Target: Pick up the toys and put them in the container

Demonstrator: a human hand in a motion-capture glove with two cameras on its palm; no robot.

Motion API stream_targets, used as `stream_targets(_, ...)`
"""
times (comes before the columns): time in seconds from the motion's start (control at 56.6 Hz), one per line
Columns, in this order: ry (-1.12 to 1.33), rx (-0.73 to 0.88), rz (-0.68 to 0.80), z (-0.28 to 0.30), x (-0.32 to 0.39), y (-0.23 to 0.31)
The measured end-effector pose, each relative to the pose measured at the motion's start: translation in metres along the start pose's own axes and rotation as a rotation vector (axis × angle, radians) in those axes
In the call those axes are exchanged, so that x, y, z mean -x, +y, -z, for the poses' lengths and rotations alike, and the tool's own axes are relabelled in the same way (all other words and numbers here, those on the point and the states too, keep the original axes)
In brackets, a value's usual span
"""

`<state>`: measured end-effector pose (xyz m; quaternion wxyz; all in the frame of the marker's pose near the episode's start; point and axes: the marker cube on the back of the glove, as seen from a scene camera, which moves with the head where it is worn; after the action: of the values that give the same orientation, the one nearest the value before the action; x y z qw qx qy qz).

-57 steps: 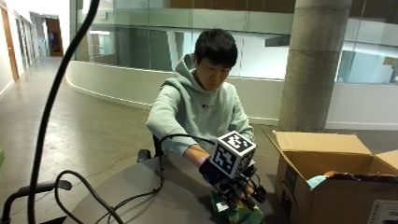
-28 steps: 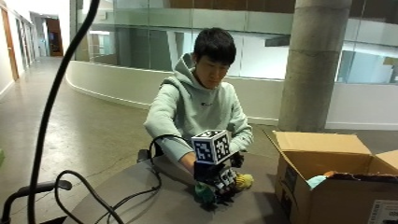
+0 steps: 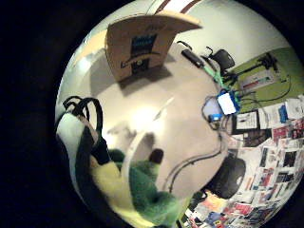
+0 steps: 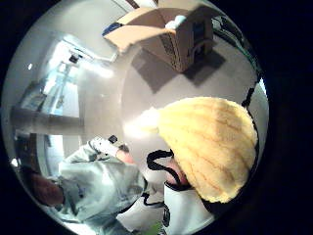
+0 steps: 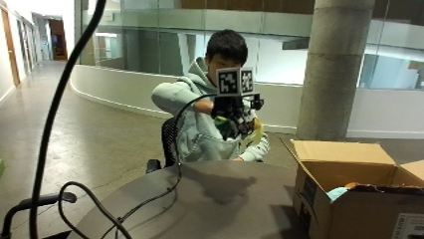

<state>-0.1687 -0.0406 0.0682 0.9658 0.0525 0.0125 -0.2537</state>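
Note:
A green and yellow plush toy (image 5: 240, 130) hangs in the air at the person's chest height, well above the grey round table (image 5: 218, 199). My gloved right hand (image 5: 232, 109) grips it from above, fingers curled round it. The thumb side palm view is filled by the toy's yellow ribbed part (image 4: 210, 147); the little finger side shows its green and yellow fur (image 3: 137, 190). The open cardboard box (image 5: 344, 199) stands on the table's right side, off to the right of and below the hand. A teal toy (image 5: 336, 193) shows inside it.
A black cable (image 5: 175, 179) runs from the hand down across the table's left part. A thick black cable (image 5: 59, 99) hangs close to the camera at left. A concrete pillar (image 5: 334, 69) rises behind the box. The person's bare hand (image 4: 124, 155) stays low near the table's far edge.
The right hand has risen from the tabletop to chest height, carrying the plush toy up with it. The box has not moved.

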Motion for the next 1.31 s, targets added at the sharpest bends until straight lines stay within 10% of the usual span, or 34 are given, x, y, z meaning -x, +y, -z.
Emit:
stream_targets(0.318,-0.003,-0.209,-0.288,0.120,0.026,-0.087)
stream_targets(0.618,-0.317,-0.266,-0.547,0.109,0.035,-0.186)
stream_targets(0.742,-0.498,-0.045,-0.548,0.090,0.055,-0.205)
stream_targets(1.307,-0.578,-0.125,-0.527,0.101,0.056,-0.177)
